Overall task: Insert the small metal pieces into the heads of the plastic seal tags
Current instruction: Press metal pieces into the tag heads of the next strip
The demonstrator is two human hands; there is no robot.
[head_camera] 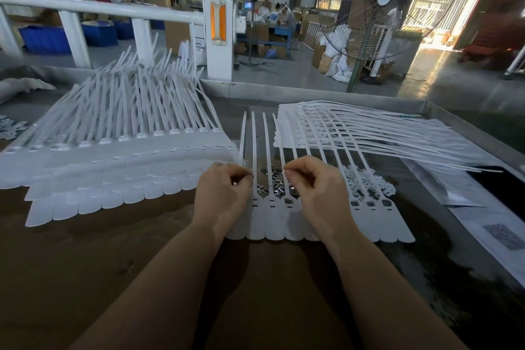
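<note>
A joined strip of white plastic seal tags [284,224] lies flat in front of me, heads toward the middle and tails pointing away. Several small metal pieces [272,182] are scattered between the tails just beyond the heads. My left hand [224,193] hovers over the strip's left end with fingers pinched together; what it pinches is too small to tell. My right hand [315,187] is over the strip's middle, with thumb and forefinger pinched on something small and pale. Open head slots [370,203] show to the right of my right hand.
Stacked tag strips [119,167] fill the table's left side. Another stack [369,128] lies at the back right, with small white caps [366,179] in front of it. Printed sheets [488,224] sit at the right. The table's metal rim [284,91] and a standing fan [383,6] lie beyond.
</note>
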